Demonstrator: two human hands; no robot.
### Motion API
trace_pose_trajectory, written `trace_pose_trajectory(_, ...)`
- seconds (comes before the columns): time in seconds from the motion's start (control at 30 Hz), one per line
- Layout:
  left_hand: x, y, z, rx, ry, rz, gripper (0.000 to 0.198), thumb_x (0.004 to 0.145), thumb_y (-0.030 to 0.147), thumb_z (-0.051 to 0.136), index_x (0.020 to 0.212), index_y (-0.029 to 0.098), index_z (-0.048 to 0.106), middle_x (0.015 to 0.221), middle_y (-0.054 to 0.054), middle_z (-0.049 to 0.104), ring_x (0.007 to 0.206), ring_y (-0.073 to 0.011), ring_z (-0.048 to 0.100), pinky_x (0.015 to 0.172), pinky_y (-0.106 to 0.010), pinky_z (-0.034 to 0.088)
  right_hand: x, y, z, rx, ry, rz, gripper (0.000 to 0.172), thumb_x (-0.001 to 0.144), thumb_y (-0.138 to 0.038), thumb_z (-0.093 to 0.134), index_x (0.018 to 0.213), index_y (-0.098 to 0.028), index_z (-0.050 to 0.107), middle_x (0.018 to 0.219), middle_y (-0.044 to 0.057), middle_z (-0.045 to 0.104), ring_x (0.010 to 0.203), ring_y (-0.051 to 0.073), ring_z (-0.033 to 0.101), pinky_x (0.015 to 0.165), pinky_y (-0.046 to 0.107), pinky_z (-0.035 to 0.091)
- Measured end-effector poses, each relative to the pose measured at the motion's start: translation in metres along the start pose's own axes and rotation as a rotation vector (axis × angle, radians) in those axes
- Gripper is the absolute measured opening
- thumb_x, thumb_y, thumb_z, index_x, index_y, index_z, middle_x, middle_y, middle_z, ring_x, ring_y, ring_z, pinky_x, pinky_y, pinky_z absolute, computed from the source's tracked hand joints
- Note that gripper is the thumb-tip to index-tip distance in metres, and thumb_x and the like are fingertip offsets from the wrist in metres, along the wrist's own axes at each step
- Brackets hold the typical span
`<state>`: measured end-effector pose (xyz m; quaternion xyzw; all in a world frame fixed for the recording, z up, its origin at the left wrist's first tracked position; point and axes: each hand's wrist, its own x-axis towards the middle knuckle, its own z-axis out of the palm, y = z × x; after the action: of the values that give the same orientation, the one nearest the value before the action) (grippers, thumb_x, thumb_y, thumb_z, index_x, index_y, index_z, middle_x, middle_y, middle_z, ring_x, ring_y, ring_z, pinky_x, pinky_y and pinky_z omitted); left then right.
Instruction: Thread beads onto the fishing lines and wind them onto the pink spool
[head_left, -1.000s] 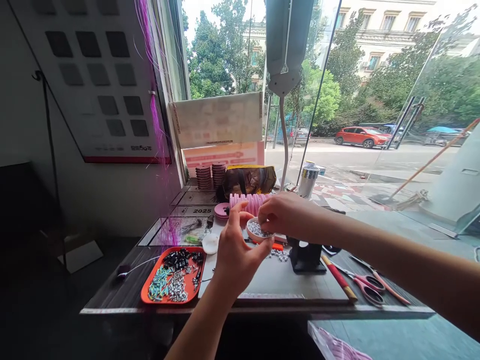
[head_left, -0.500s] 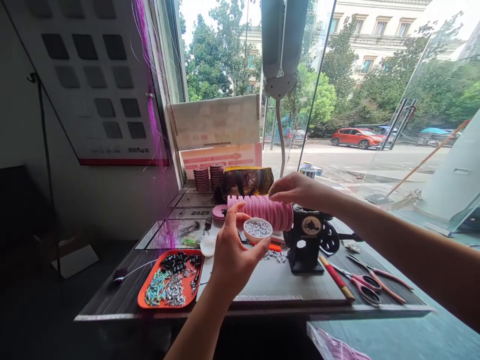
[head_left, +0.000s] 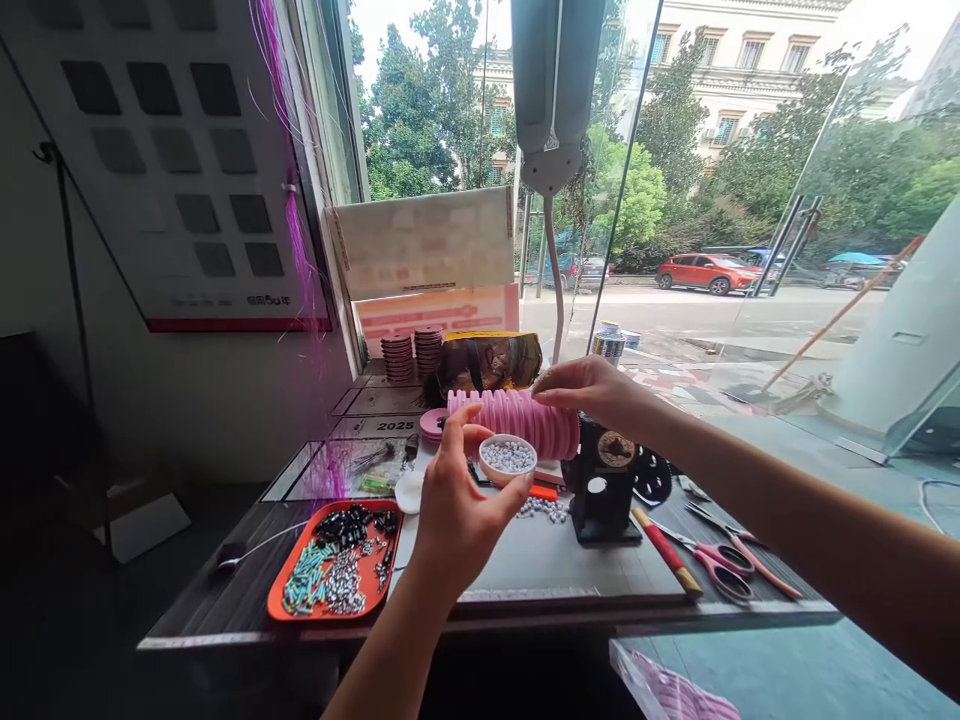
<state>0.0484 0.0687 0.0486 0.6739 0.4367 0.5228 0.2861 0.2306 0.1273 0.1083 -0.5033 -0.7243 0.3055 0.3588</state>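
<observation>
My left hand [head_left: 459, 515] is closed around a small round white dish [head_left: 491, 474], thumb on the near side and fingers on the far side. Small pale grey beads fill the dish, which is held level above the board. Just behind it, a row of pink spools [head_left: 517, 420] sits on the shaft of a black winding machine [head_left: 600, 510] with a dial. My right hand [head_left: 604, 390] is at the top of those spools, fingertips pinched together. Whatever lies between its fingers is too small to make out. Loose beads [head_left: 544, 510] lie on the board below the dish.
An orange tray [head_left: 274, 600] at the left holds black parts, small metal parts and blue-green tubes. A red stick [head_left: 664, 550], scissors [head_left: 724, 570] and pliers [head_left: 757, 560] lie at the right. Dark spools [head_left: 397, 358] and a yellow-black bag [head_left: 491, 362] stand behind.
The whole view has shifted slightly to the left. My right hand has lowered a little toward the pink spools. My left hand keeps holding the dish in the same way.
</observation>
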Motion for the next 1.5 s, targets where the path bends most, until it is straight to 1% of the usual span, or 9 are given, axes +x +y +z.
trace_pose_trajectory(0.33, -0.001, 0.001, 0.001, -0.043, 0.003, -0.001, 0.059, 0.065, 0.025, 0.064, 0.116, 0.022, 0.035, 0.092, -0.003, 0.055, 0.081, -0.016, 0.055, 0.062, -0.024, 0.045, 0.001, 0.001, 0.0, 0.016, 0.017, 0.03, 0.016, 0.06, -0.03, 0.062, 0.068, -0.016, 0.064, 0.063, -0.001, 0.061, 0.057, 0.009, 0.05, 0.058, 0.025, 0.04)
trace_pose_trajectory(0.67, 0.0, 0.001, 0.001, -0.065, 0.0, 0.006, 0.058, 0.065, 0.025, 0.063, 0.116, 0.023, 0.035, 0.093, -0.003, 0.055, 0.083, -0.0168, 0.055, 0.064, -0.025, 0.045, 0.001, -0.001, 0.001, -0.058, -0.004, -0.009, 0.012, 0.062, -0.027, 0.059, 0.064, -0.016, 0.063, 0.062, 0.001, 0.061, 0.057, 0.01, 0.051, 0.058, 0.026, 0.041)
trace_pose_trajectory(0.77, -0.001, 0.001, 0.001, -0.044, 0.003, 0.005, 0.058, 0.065, 0.025, 0.064, 0.116, 0.022, 0.035, 0.092, -0.002, 0.056, 0.082, -0.0164, 0.055, 0.07, -0.028, 0.045, 0.0, -0.004, 0.001, -0.164, -0.004, -0.041, 0.014, 0.064, -0.028, 0.058, 0.067, -0.015, 0.063, 0.061, 0.0, 0.059, 0.054, 0.009, 0.049, 0.054, 0.025, 0.04)
trace_pose_trajectory(0.87, -0.001, 0.002, 0.0, -0.021, 0.002, 0.028, 0.056, 0.065, 0.024, 0.064, 0.114, 0.022, 0.037, 0.092, -0.001, 0.056, 0.082, -0.0156, 0.055, 0.077, -0.031, 0.043, -0.007, -0.02, 0.004, -0.375, 0.006, -0.152, 0.017, 0.069, -0.03, 0.056, 0.071, -0.016, 0.064, 0.057, -0.002, 0.054, 0.05, 0.007, 0.043, 0.049, 0.022, 0.035)
trace_pose_trajectory(0.97, -0.001, 0.003, 0.001, -0.028, -0.012, 0.05, 0.053, 0.066, 0.023, 0.063, 0.112, 0.022, 0.038, 0.092, 0.0, 0.056, 0.083, -0.0154, 0.055, 0.079, -0.031, 0.041, -0.019, -0.043, 0.013, -0.631, -0.143, -0.276, 0.012, 0.07, -0.023, 0.055, 0.068, -0.017, 0.065, 0.056, -0.002, 0.055, 0.051, 0.007, 0.043, 0.05, 0.022, 0.031)
trace_pose_trajectory(1.03, -0.002, 0.005, 0.002, -0.034, -0.009, 0.05, 0.054, 0.066, 0.022, 0.063, 0.113, 0.022, 0.037, 0.092, -0.001, 0.055, 0.084, -0.0156, 0.054, 0.08, -0.031, 0.04, -0.024, -0.055, 0.021, -0.801, -0.269, -0.302, 0.01, 0.068, -0.019, 0.056, 0.066, -0.018, 0.065, 0.056, 0.0, 0.057, 0.053, 0.009, 0.046, 0.051, 0.022, 0.03)
trace_pose_trajectory(1.17, -0.003, 0.007, 0.004, -0.036, -0.028, 0.039, 0.054, 0.065, 0.019, 0.062, 0.113, 0.021, 0.037, 0.09, 0.0, 0.056, 0.084, -0.0153, 0.054, 0.077, -0.029, 0.041, -0.025, -0.062, 0.034, -0.984, -0.346, -0.3, 0.011, 0.066, -0.015, 0.054, 0.063, -0.017, 0.065, 0.059, 0.004, 0.06, 0.057, 0.012, 0.049, 0.052, 0.024, 0.027)
trace_pose_trajectory(1.37, 0.0, 0.004, 0.007, -0.052, -0.017, 0.054, 0.056, 0.064, 0.02, 0.063, 0.114, 0.021, 0.036, 0.093, -0.001, 0.055, 0.087, -0.0155, 0.054, 0.08, -0.03, 0.039, -0.02, -0.06, 0.029, -0.93, -0.333, -0.261, 0.014, 0.067, -0.012, 0.051, 0.062, -0.016, 0.063, 0.057, 0.002, 0.058, 0.054, 0.01, 0.044, 0.052, 0.022, 0.027)
trace_pose_trajectory(1.5, 0.0, 0.004, 0.007, -0.061, -0.017, 0.052, 0.048, 0.064, 0.022, 0.064, 0.106, 0.021, 0.041, 0.097, -0.002, 0.054, 0.089, -0.0162, 0.053, 0.08, -0.029, 0.04, -0.021, -0.059, 0.02, -0.824, -0.338, -0.248, 0.013, 0.07, -0.016, 0.051, 0.068, -0.016, 0.064, 0.06, 0.0, 0.059, 0.055, 0.009, 0.045, 0.052, 0.021, 0.028)
